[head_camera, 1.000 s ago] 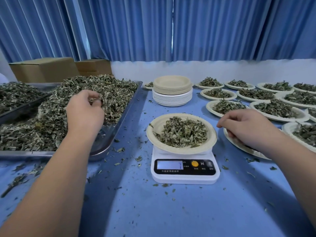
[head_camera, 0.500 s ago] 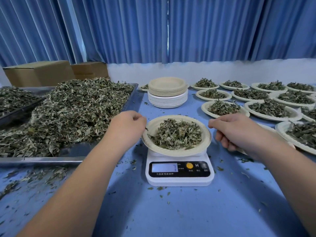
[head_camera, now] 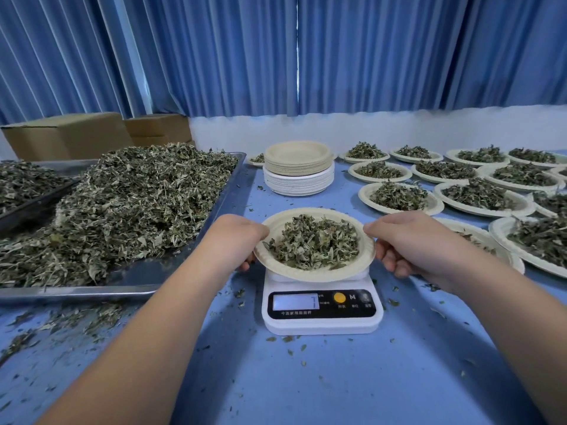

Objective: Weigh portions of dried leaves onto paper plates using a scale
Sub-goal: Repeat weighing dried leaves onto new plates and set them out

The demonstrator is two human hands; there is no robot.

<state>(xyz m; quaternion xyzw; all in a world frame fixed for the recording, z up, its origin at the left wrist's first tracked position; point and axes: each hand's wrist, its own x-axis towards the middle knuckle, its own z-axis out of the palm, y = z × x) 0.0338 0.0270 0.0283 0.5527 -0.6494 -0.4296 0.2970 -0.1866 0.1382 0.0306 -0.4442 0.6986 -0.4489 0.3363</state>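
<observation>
A white digital kitchen scale [head_camera: 322, 314] stands at the middle of the blue tabletop [head_camera: 306, 388], its display [head_camera: 296, 301] lit but too blurred to read. Above its platform sits a paper plate [head_camera: 313, 277] heaped with dried leaves [head_camera: 313, 240]; it tips slightly, and I cannot tell whether it rests on the platform or is just clear of it. The left hand [head_camera: 236, 243] grips the plate's left rim, thumb on top and fingers curled underneath. The right hand [head_camera: 408, 243] grips the right rim the same way, thumb over the edge, fingers bent below. Along the left edge of the tabletop lies a metal tray [head_camera: 92, 291] carrying a large loose pile of leaves [head_camera: 132, 204], with leaf crumbs [head_camera: 76, 317] scattered in front of it toward the near left corner. Behind the scale, toward the far edge, stands a stack of empty plates [head_camera: 299, 176]. Filled plates [head_camera: 365, 197] crowd the far right corner, close beside one another. Two cardboard boxes [head_camera: 67, 136] sit behind the tray at the far left corner, below blue curtains [head_camera: 368, 56].
</observation>
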